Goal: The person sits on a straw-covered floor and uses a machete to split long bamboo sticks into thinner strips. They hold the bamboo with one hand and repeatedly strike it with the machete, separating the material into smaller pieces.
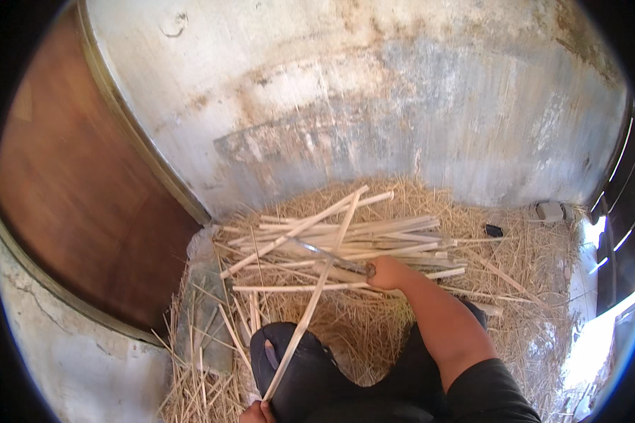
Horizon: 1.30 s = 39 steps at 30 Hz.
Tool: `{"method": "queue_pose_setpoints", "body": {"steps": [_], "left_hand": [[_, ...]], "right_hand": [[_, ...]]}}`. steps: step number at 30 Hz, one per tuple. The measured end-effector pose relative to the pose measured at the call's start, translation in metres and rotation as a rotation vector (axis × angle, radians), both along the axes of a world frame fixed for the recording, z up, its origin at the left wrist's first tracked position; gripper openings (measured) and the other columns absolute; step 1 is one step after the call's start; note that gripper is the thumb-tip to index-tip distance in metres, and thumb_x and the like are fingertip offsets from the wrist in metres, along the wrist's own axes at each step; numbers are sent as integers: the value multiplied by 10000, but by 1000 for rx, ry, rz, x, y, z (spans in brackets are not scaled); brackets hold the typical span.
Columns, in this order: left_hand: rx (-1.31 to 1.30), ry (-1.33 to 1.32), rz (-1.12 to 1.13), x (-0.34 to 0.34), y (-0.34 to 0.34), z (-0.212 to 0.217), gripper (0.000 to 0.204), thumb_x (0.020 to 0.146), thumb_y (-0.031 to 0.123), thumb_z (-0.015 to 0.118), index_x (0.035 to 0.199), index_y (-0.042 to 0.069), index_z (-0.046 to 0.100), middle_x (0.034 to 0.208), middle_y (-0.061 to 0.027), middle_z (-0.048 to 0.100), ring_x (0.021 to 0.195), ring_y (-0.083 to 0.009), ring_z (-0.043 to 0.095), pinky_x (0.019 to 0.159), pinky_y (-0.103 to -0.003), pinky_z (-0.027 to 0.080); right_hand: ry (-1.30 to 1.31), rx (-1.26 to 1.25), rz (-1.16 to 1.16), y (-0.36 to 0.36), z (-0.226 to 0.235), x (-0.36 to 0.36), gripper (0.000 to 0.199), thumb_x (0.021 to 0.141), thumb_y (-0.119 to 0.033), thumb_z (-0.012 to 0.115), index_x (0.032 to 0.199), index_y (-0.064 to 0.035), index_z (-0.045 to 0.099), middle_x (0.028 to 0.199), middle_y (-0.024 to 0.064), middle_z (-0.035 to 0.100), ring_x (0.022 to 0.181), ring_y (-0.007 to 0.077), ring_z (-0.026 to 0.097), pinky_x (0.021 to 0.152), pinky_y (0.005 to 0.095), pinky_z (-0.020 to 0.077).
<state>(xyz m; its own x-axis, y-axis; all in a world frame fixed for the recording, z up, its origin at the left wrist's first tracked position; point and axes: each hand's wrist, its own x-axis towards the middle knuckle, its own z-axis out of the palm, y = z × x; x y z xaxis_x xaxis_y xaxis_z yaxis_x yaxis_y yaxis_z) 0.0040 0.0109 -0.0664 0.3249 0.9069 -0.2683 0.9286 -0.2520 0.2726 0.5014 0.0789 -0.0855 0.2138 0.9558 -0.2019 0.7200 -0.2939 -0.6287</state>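
Observation:
At the lower edge, my left hand (256,414) is closed round the near end of a long pale strip of split bamboo or wood (305,319). The strip slants up across my left knee, its far end over the pile. My right hand (386,273) grips the handle of a knife (316,249), whose narrow blade points left and crosses the held strip. Whether the edge touches the strip, I cannot tell. Beneath the knife and my right hand lies a pile of similar pale strips (402,227), most of them lying sideways.
Straw-like shavings (522,257) cover the floor around my legs. A stained wall (402,106) rises behind the pile, and a brown door (85,162) stands at the left. Off to the right are a small black object (494,230) and a grey block (549,211).

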Motion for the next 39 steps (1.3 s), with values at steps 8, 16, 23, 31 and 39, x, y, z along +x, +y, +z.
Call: {"method": "queue_pose_setpoints", "body": {"steps": [8, 16, 23, 31, 39], "left_hand": [[-31, 37, 59, -19, -22, 3, 477, 1013, 432, 325, 1148, 53, 582, 850, -295, 659, 772, -492, 627, 679, -578, 479], [93, -54, -41, -19, -17, -5, 466, 1017, 390, 331, 1047, 24, 617, 761, -246, 657, 678, -452, 627, 586, -530, 474], [191, -38, -32, -36, -21, -25, 439, 1012, 354, 402, 1091, -24, 611, 871, -288, 653, 793, -476, 623, 667, -525, 496], [135, -25, -38, -40, -30, -12, 425, 1013, 344, 405, 1142, -6, 610, 918, -283, 657, 838, -471, 624, 728, -528, 497], [123, -56, -35, -39, -21, -15, 401, 1017, 316, 398, 1097, -13, 612, 947, -285, 653, 872, -473, 622, 758, -508, 497]], "right_hand": [[-289, 89, 457, -20, 45, -69, 313, 724, -234, 701, 993, -74, 701, 886, 190, 698, 821, 364, 672, 735, 454, 536], [-47, 219, 77, -19, 31, -13, 309, 712, -228, 682, 993, -104, 714, 849, 180, 696, 825, 365, 676, 750, 462, 537], [-23, 18, 122, -21, 35, 11, 405, 720, -231, 705, 1087, -63, 684, 921, 193, 700, 839, 361, 673, 758, 448, 535], [-265, 37, 288, -26, 74, -50, 416, 705, -241, 739, 1052, -20, 678, 894, 204, 698, 793, 335, 683, 736, 457, 535], [117, 132, -350, -31, 68, 36, 378, 760, -219, 709, 1080, -20, 678, 912, 173, 713, 820, 291, 697, 759, 426, 545]]}}
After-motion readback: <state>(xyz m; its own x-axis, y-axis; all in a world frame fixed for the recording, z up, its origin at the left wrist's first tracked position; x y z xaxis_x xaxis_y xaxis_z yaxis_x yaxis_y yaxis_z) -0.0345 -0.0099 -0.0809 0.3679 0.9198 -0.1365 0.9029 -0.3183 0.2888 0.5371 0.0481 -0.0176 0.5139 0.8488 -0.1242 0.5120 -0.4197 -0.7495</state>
